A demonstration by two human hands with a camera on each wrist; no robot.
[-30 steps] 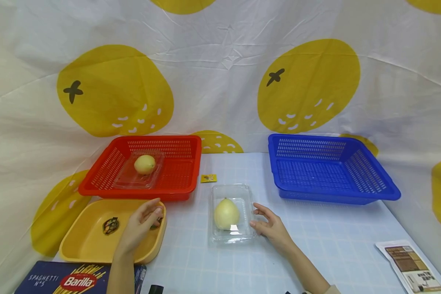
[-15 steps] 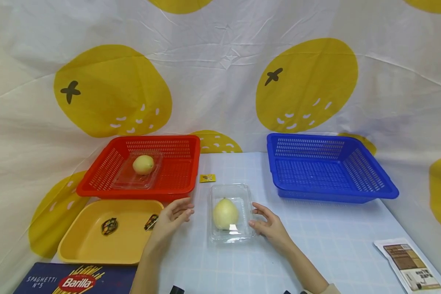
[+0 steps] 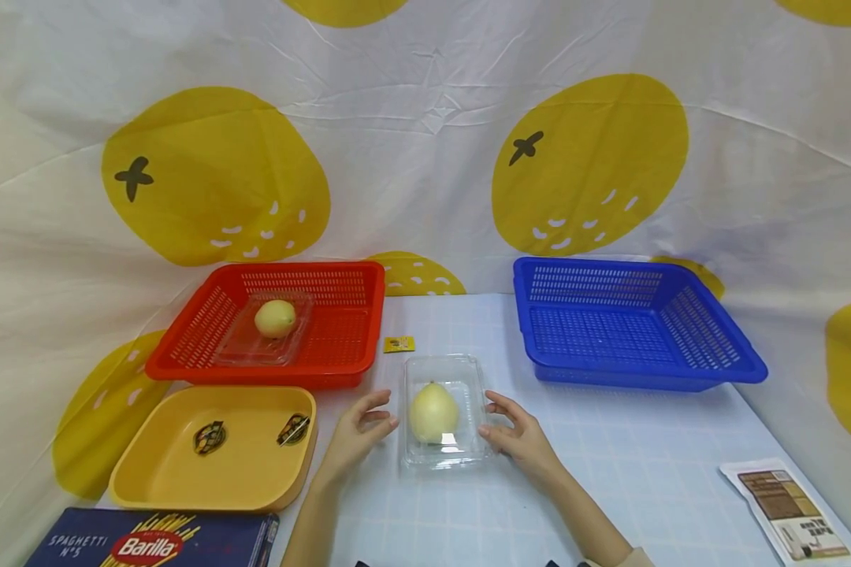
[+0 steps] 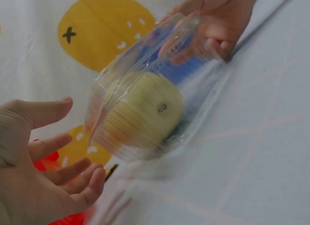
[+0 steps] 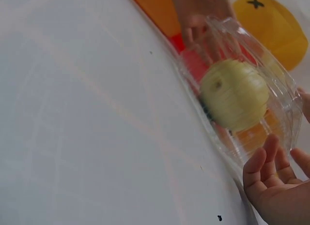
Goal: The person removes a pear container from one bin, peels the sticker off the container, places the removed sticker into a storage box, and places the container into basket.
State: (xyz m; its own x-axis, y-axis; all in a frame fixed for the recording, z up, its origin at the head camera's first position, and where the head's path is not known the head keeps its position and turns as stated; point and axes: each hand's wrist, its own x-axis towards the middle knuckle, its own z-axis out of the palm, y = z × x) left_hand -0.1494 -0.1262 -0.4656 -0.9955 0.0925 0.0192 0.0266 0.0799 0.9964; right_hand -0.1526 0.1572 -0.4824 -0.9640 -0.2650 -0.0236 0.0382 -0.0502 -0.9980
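A clear plastic clamshell box (image 3: pixel 471 405) stands on the table in front of me, closed over a pale yellow pear (image 3: pixel 433 413). My left hand (image 3: pixel 354 433) is just left of the box, thumb and fingers spread and nothing between them; in the left wrist view a gap shows between its fingertips and the plastic. On the opposite side, my right hand (image 3: pixel 525 441) has its fingertips right at the box's right edge, fingers loosely bent. The right wrist view shows the pear (image 5: pixel 235 94) through the plastic, with the right fingers (image 5: pixel 271 162) beside the box wall.
Behind left, a red basket (image 3: pixel 326 378) holds another clear box with a pear (image 3: pixel 275 318). A yellow tray (image 3: pixel 206 492) contains two dark round stickers (image 3: pixel 209 437). A blue basket (image 3: pixel 638 378), a yellow packet (image 3: pixel 399 344), a spaghetti box (image 3: pixel 149 543) and a pouch (image 3: pixel 787 512) surround the middle.
My left hand has moved right, from over the yellow tray to beside the clamshell box, uncovering the tray's right sticker. The right hand and the box have stayed in place.
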